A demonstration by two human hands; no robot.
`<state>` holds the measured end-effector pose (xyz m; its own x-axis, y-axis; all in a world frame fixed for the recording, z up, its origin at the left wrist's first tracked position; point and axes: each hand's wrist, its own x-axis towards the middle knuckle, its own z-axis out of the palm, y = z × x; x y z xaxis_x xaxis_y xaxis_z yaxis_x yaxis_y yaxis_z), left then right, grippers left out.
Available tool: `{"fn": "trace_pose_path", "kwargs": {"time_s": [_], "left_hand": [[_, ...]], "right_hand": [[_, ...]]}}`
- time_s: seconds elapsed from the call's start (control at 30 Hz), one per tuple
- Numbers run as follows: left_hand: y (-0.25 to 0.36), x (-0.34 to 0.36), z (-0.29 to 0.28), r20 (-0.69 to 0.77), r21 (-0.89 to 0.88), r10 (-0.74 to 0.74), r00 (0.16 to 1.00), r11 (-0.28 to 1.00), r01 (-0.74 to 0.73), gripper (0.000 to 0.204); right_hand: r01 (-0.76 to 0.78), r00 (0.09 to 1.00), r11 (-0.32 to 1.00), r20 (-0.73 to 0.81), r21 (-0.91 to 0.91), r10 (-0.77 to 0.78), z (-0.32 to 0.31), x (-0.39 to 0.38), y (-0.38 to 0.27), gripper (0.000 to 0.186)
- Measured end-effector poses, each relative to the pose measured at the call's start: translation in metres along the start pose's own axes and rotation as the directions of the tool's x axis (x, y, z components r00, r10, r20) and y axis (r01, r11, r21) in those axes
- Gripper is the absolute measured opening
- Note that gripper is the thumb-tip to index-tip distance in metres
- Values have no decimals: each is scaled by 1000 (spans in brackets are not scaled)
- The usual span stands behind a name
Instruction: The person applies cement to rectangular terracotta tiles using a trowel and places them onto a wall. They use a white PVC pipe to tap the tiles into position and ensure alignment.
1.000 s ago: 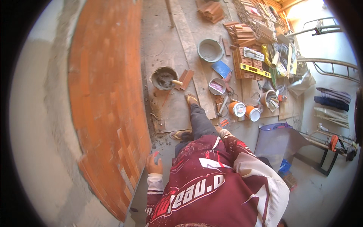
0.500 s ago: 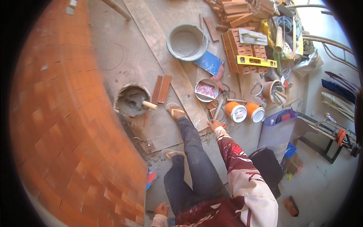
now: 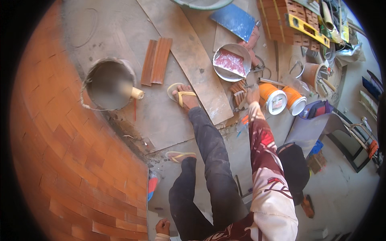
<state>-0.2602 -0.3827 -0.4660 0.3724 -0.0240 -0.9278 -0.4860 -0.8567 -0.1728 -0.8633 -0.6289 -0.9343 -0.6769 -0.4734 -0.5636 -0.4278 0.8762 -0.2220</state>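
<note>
My right hand (image 3: 252, 93) reaches down beside stacked terracotta pieces (image 3: 238, 96) and two orange buckets (image 3: 276, 102), its fingers curled around something greyish that I cannot make out. My left hand (image 3: 163, 226) hangs low by my leg, fingers curled with nothing visible in them. A white basin (image 3: 222, 73) holds a pink-and-white packet. Above it lie a pink power tool (image 3: 251, 39) and a blue flat sheet (image 3: 232, 19). Left of my sandalled foot, a bucket (image 3: 94, 84) with a blurred interior holds a wooden-handled tool (image 3: 137, 93); two long terracotta pieces (image 3: 158, 61) lie nearby.
An orange tiled surface (image 3: 64, 160) curves along the left. Boards (image 3: 197, 64) cover the floor. Bricks (image 3: 277, 24), a yellow level (image 3: 301, 27) and piled tools and bags stand at upper right. A purple mat (image 3: 304, 120), metal frames and a dark rounded thing (image 3: 293, 168) are at right.
My right arm has extended forward, the hand reaching beside the orange buckets. The view has tilted down and nearer to the bucket and basin. My left hand stays low.
</note>
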Motion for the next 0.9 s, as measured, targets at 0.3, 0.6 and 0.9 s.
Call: {"fn": "trace_pose_path", "kwargs": {"time_s": [0.3,0.6,0.9], "left_hand": [[-3,-54,42,-170,-395,498,850,756,-522,41],[16,-136,1,-650,385,758,-55,267,-884,62],[-13,-265,-115,-677,-635,94,730,-575,-515,33]], "right_hand": [[787,561,562,83,255,-823,-128,-365,-92,34],[759,-351,-200,130,620,-928,-318,-758,-222,29],[683,-643,-220,431,697,-633,-342,-757,-288,100]]}}
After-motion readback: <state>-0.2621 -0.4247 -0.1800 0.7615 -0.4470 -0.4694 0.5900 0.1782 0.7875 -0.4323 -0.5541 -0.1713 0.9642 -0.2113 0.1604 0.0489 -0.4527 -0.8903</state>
